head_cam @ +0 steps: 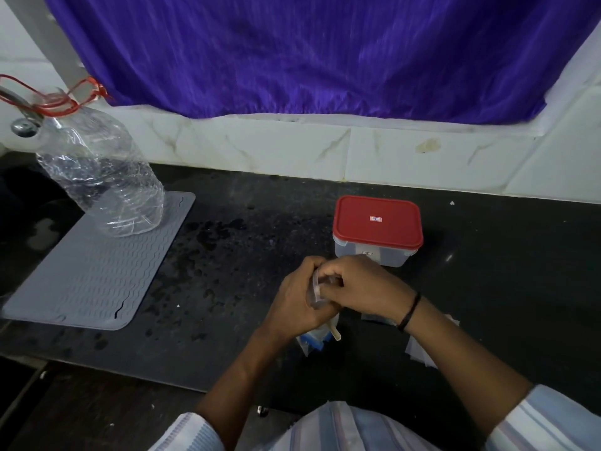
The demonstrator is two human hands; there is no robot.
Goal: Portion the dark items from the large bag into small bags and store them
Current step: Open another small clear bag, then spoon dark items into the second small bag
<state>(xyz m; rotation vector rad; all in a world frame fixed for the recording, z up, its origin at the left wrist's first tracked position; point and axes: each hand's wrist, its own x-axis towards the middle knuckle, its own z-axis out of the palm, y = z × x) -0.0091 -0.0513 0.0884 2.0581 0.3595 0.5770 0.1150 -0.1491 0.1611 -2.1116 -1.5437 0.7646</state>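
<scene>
1 small bag [314, 289] clamped between fingers of 2 hands; 1 red-lidded box [377, 227] beyond.

small bag [314, 289]: mostly hidden by hands [328, 288] | contents: unclear

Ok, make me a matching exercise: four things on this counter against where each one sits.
Things:
1. bottle
2. box
3. small bag
4. mat

Places:
A. between both hands
B. flat at the counter's left end
C. just beyond the hands
D. standing on the mat's far end

Pairs: 1-D, 2-C, 3-A, 4-B
</scene>
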